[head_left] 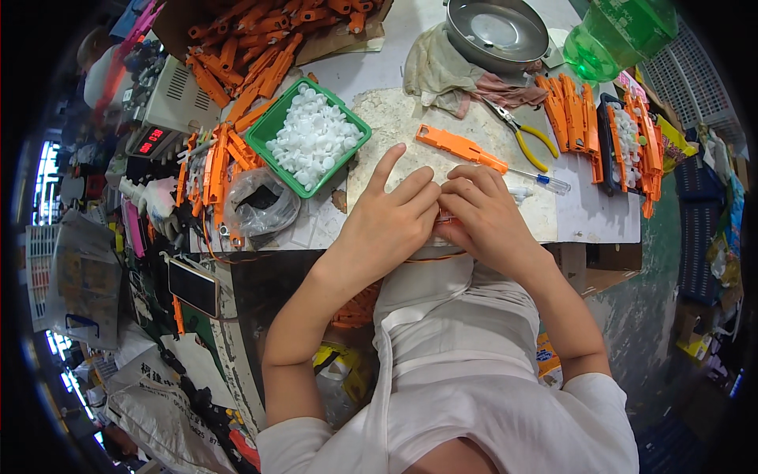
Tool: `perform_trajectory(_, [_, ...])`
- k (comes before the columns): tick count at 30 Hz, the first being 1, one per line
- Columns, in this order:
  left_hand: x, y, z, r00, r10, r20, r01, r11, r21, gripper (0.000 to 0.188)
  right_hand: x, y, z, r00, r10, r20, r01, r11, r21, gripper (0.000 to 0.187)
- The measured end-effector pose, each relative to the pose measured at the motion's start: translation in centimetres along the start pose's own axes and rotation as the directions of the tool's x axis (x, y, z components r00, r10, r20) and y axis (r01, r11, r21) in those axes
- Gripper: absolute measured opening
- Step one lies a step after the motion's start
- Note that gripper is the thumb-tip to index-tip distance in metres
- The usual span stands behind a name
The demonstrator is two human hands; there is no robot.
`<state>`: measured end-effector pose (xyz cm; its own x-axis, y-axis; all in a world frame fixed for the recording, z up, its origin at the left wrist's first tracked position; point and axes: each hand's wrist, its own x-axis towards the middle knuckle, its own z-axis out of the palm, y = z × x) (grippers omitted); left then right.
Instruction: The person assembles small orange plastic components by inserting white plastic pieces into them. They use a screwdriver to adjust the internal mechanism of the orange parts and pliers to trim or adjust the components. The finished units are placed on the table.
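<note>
My left hand (395,221) and my right hand (489,217) meet at the table's near edge, fingers bent inward. Between their fingertips shows a bit of a small orange plastic part (445,214), mostly hidden by the fingers. The left index finger sticks out, pointing away from me; the other fingers are closed. Just beyond the hands lies a long orange plastic piece (462,148). A screwdriver (553,183) with a clear and blue handle rests right of my right hand, beside a small white item (520,192). Pliers (527,142) with yellow grips lie farther right.
A green tray (254,141) of white plastic caps stands left, near a clear plastic bag (260,207). Orange parts (260,47) are heaped far left; more (570,117) stand at right. A metal pan (497,31), a rag (442,71) and a green container (620,35) sit at the back.
</note>
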<state>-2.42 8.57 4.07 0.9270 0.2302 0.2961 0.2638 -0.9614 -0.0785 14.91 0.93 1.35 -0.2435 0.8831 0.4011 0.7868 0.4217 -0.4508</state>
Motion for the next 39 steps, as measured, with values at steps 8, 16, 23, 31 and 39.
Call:
perform_trajectory(8, [-0.9,-0.3,-0.6,0.979,-0.118,-0.167,0.099,0.988,-0.118,0.015,0.1,-0.3,0.1,0.997,0.027,-0.076,-0.02,0.996,0.085,0.033])
perform_trajectory(16, [-0.3,0.3,-1.4,0.945,-0.16,-0.284,0.076,0.955,-0.285,0.019,-0.9,-0.6,-1.2,0.98,0.085,-0.18,-0.031,0.958,0.284,0.025])
perform_trajectory(23, [3.1,2.6,-2.3,0.948,0.046,-0.314,-0.145,0.943,-0.299,0.018,-4.2,0.5,-4.8,0.918,0.389,0.082,-0.314,0.583,0.749,0.02])
perform_trajectory(31, [10.6,5.9,-1.9,0.876,0.301,-0.377,-0.439,0.822,-0.363,0.016,-10.3,2.4,-9.6,0.839,0.542,0.054,-0.296,0.37,0.881,0.012])
perform_trajectory(39, [22.4,6.6,0.9,0.851,0.157,-0.501,-0.355,0.875,-0.329,0.016,-14.7,3.2,-11.0,0.43,0.817,-0.385,-0.075,0.457,0.886,0.016])
